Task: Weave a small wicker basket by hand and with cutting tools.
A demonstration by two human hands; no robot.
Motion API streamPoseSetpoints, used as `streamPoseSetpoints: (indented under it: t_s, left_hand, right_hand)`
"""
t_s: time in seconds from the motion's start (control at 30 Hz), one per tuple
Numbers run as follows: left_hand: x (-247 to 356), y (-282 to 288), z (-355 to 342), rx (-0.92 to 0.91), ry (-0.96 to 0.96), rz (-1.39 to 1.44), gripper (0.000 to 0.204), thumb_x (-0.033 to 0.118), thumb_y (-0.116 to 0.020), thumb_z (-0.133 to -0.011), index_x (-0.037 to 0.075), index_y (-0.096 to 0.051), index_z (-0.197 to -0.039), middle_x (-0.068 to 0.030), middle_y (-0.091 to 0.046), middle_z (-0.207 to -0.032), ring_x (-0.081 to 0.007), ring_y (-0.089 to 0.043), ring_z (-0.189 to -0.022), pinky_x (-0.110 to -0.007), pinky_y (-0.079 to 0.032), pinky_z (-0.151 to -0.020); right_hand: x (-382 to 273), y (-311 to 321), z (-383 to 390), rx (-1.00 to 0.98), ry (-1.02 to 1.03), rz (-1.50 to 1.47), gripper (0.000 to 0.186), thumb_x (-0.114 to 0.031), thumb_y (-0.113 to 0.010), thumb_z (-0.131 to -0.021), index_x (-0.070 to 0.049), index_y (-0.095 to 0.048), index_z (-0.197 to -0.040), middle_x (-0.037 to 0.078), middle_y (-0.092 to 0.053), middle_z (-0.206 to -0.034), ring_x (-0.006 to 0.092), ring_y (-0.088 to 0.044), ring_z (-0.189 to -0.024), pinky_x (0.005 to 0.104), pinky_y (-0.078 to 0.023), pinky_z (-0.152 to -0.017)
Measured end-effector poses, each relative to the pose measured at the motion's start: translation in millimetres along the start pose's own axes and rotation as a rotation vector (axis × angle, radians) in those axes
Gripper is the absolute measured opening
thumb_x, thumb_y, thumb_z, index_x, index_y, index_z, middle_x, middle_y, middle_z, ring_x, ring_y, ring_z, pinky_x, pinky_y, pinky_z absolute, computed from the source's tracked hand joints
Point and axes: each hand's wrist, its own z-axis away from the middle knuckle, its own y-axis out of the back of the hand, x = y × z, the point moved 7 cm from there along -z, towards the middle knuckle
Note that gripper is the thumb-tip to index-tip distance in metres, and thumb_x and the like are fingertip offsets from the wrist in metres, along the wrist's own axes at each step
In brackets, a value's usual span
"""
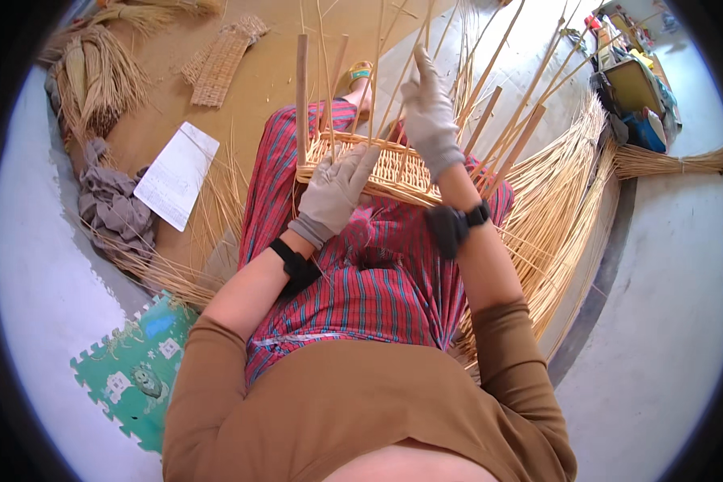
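Observation:
A half-woven straw basket (394, 173) rests on my lap, with thin upright stakes and a few thicker wooden rods (301, 80) rising from its rim. My left hand (333, 193), in a grey glove, presses flat on the near woven edge. My right hand (430, 120), also gloved, reaches over the far side and pinches a thin upright reed (422, 48) between its fingers. Both wrists wear black bands. My lap is covered by red striped cloth (361, 273).
A thick bundle of loose straw (562, 201) lies at my right. A white sheet of paper (177, 173), a grey rag (112, 205), a woven mat (217, 64) and straw bundles (96, 76) lie at my left. A green foam tile (140, 377) sits at the lower left.

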Motion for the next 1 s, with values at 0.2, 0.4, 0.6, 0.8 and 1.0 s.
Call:
streamPoseSetpoints:
  t_s: [0.2,0.4,0.6,0.8,1.0]
  left_hand:
    - [-11.4,-11.0,-4.8,0.031,-0.071,-0.398,0.065,0.018,-0.05,-0.099,0.02,-0.035,-0.162,-0.0185,-0.044,-0.159,-0.0295,-0.043,-0.149,-0.052,-0.025,-0.125]
    - [-15.2,-4.1,-13.8,0.086,-0.115,-0.265,0.057,0.02,-0.05,-0.098,0.03,-0.048,-0.154,-0.0095,-0.056,-0.151,-0.0281,-0.05,-0.142,-0.054,-0.029,-0.121]
    - [-9.3,3.8,-10.7,0.188,-0.07,-0.205,0.061,0.016,-0.055,-0.095,0.02,-0.047,-0.156,-0.0122,-0.053,-0.153,-0.0308,-0.05,-0.142,-0.054,-0.031,-0.121]
    - [-2.0,12.8,-7.5,0.241,-0.096,-0.306,0.068,0.013,-0.057,-0.094,0.015,-0.04,-0.159,-0.0158,-0.037,-0.165,-0.0342,-0.045,-0.146,-0.053,-0.033,-0.121]
    - [2.3,-1.2,-14.0,-0.04,-0.007,-0.346,0.071,0.018,-0.048,-0.097,0.009,-0.027,-0.164,-0.0158,-0.033,-0.168,-0.031,-0.049,-0.143,-0.047,-0.038,-0.115]
  right_hand:
    - [-40.8,47.7,55.6,0.078,-0.132,-0.434,0.047,0.004,-0.053,-0.1,-0.005,-0.054,-0.147,0.011,-0.068,-0.114,0.0201,-0.063,-0.112,0.0331,-0.052,-0.099]
    - [-15.2,69.8,141.4,-0.124,-0.639,-0.315,0.038,-0.001,-0.058,-0.098,-0.004,-0.063,-0.136,0.01,-0.073,-0.101,0.0181,-0.07,-0.084,0.0319,-0.057,-0.076]
    - [15.9,30.1,97.1,-0.511,-0.623,0.136,0.046,-0.028,-0.067,-0.098,-0.001,-0.065,-0.134,0.026,-0.072,-0.113,0.0381,-0.073,-0.102,0.044,-0.055,-0.091]
    - [20.8,34.5,56.7,0.145,-0.469,-0.292,0.047,-0.02,-0.065,-0.1,-0.003,-0.059,-0.143,0.023,-0.073,-0.106,0.0352,-0.073,-0.097,0.0424,-0.055,-0.092]
    - [34.7,-8.6,-9.0,-0.344,-0.335,0.329,0.074,-0.005,-0.061,-0.094,-0.01,-0.033,-0.162,0.027,-0.058,-0.137,0.0433,-0.058,-0.123,0.044,-0.046,-0.109]
